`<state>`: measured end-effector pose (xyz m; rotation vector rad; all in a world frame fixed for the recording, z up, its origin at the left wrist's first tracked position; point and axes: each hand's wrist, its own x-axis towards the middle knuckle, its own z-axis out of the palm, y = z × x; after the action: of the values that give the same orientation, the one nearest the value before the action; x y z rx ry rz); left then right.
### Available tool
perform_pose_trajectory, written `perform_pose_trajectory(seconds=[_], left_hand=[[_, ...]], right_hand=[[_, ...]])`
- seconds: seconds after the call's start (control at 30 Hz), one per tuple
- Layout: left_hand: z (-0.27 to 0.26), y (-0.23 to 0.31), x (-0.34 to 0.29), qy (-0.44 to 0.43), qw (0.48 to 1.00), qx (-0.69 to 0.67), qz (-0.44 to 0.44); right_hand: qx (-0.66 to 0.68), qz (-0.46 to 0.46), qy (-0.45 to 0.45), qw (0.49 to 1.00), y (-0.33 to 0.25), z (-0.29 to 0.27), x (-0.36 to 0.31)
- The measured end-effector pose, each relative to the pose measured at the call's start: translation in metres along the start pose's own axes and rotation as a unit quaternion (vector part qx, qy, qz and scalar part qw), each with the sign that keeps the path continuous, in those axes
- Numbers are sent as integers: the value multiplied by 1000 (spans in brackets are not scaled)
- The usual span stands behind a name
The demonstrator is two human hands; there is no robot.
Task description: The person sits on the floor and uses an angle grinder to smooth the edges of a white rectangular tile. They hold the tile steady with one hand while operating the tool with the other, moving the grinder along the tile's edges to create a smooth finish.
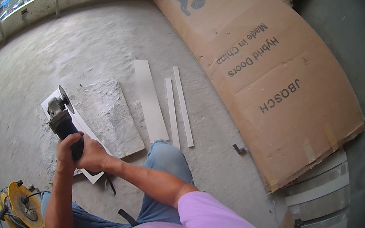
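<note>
Black angle grinder points forward, long axis slanting left.

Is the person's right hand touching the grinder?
Touching. The head view shows the right hand closed against the black handle of the grinder, with no gap.

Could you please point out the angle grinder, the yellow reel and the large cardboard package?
Angle grinder (63,124), head view: middle of its dark body.
Yellow reel (18,199), head view: its round side face.
Cardboard package (257,85), head view: middle of its broad face.
</note>
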<state>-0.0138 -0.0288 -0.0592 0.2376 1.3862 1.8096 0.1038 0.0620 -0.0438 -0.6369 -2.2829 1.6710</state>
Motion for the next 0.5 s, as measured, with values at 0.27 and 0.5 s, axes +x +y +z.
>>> perform_pose_trajectory(seconds=[0.27,0.5], left_hand=[[14,10,-22,12,999,-31,8],[11,11,-15,2,997,-62,-35]], right_hand=[[-74,20,-45,996,-3,5,6],[-64,23,-14,998,-14,2,-2]])
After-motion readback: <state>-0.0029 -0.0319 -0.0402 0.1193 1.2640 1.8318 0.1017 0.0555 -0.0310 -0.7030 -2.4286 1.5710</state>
